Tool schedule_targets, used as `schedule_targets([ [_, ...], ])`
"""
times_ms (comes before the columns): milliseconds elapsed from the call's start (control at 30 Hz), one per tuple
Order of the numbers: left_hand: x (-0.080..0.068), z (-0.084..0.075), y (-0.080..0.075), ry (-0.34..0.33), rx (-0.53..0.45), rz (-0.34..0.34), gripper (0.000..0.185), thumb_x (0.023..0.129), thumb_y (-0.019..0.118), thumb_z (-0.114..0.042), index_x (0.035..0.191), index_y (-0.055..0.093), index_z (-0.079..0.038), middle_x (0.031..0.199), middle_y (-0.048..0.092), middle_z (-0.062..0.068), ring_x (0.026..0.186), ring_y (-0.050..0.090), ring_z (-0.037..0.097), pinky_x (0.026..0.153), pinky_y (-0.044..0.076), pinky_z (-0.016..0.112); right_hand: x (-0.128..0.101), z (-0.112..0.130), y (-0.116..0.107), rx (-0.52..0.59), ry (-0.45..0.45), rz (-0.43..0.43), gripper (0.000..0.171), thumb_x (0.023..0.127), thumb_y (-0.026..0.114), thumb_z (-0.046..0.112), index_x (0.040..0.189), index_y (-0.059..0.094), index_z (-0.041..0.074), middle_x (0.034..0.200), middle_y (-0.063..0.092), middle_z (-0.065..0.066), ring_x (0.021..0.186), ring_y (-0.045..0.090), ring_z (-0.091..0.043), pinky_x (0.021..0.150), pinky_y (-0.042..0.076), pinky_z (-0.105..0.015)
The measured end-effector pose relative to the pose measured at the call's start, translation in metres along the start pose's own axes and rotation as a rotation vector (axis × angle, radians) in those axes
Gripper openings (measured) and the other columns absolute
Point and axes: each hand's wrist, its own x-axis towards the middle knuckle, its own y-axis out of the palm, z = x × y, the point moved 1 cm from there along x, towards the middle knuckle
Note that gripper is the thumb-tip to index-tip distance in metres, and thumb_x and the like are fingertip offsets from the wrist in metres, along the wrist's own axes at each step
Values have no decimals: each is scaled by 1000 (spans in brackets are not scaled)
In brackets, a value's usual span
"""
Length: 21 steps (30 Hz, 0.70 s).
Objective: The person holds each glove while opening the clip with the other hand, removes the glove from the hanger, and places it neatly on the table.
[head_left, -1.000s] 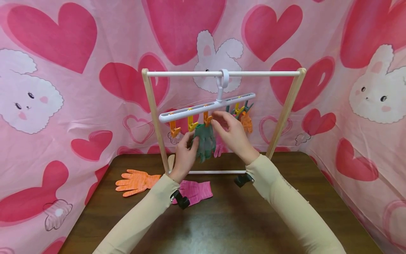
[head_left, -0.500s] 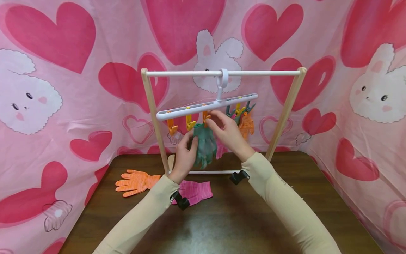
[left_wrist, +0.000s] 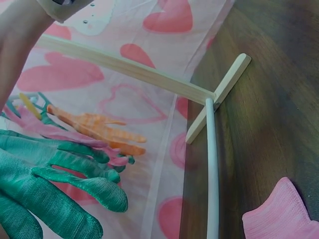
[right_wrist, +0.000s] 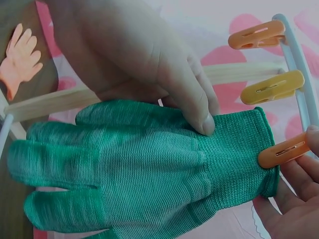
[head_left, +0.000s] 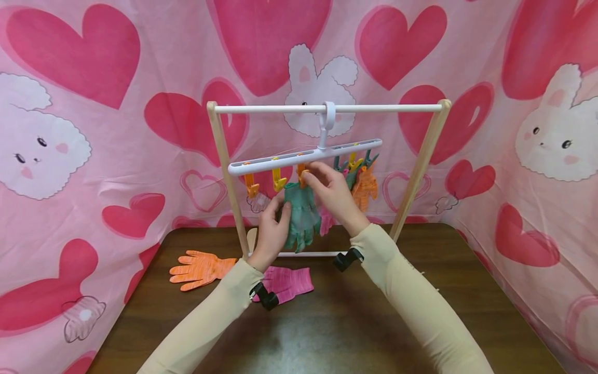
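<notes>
Green glove [head_left: 301, 215], hanging at frame centre, is being steadied by the left hand [head_left: 272, 231] pinching its cuff while the right hand [head_left: 333, 195] is apparently squeezing the orange clip [right_wrist: 281, 150] on the white hanger [head_left: 303, 154] to fasten it.

No readable text, label or number shows anywhere.

Dark wood bench [head_left: 355, 332]. Orange glove [head_left: 201, 269] lies flat at left, pink glove [head_left: 289, 281] flat near it, just in front of the wooden rack [head_left: 422, 156]. Another orange glove [head_left: 365, 188] and a pink one [head_left: 325, 221] hang clipped on the right side. Pink heart-and-bunny cloth [head_left: 93, 130] behind and at both sides.
</notes>
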Motion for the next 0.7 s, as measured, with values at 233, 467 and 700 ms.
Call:
schedule_targets([
  [233, 0, 1, 0, -6, -9, -1, 32, 109, 55, -13, 138, 63, -3, 126, 70, 15, 108, 66, 27, 89, 51, 23, 1, -2, 1, 71, 17, -29, 31, 103, 66, 13, 130, 66, -2, 123, 71, -17, 111, 66, -22, 102, 52, -37],
  [467, 0, 0, -1, -11, -5, 6, 32, 109, 54, -14, 139, 62, -4, 126, 70, 13, 108, 64, 21, 89, 51, 22, 2, -3, 3, 105, 28, -66, 31, 101, 68, 12, 128, 68, -3, 121, 73, -18, 108, 69, -17, 99, 54, -33],
  [700, -2, 0, -2, 10, -17, 29, 34, 109, 54, -14, 142, 60, -6, 127, 69, 12, 108, 65, 22, 90, 52, 23, 2, -3, 5, 93, 33, -127, 30, 100, 71, 14, 125, 72, -2, 116, 75, -18, 99, 70, -12, 91, 56, -28],
])
